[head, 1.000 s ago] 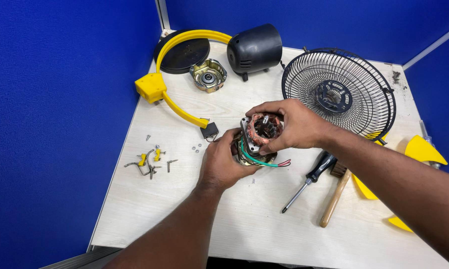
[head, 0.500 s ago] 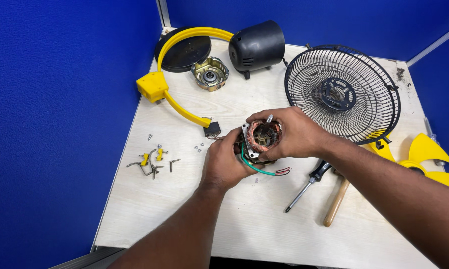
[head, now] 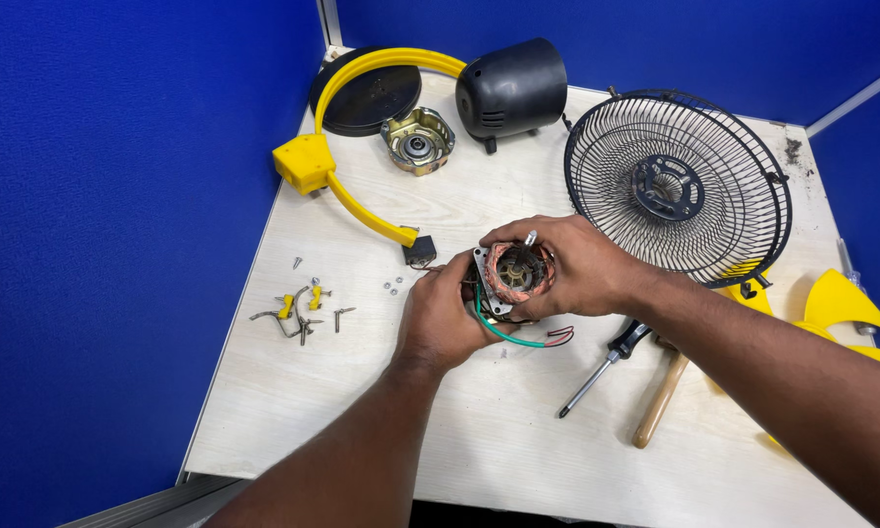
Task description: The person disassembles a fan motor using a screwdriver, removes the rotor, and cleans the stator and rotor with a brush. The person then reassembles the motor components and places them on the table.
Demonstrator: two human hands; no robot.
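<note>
Pale wooden table (head: 381, 411), blue partitions. Left hand (head: 440, 318) and right hand (head: 567, 264) clasp motor stator (head: 516, 274), probably copper-wound; best steadied squarely, wires (head: 528, 340) kept free.

Both arms bare from hand to past the elbow, no sleeves in view. Left hand (head: 440, 318) and right hand (head: 577, 269): no gloves, rings, watch or wristbands visible. Nails short and plain. No tape, bandages or markings on either forearm.
</note>
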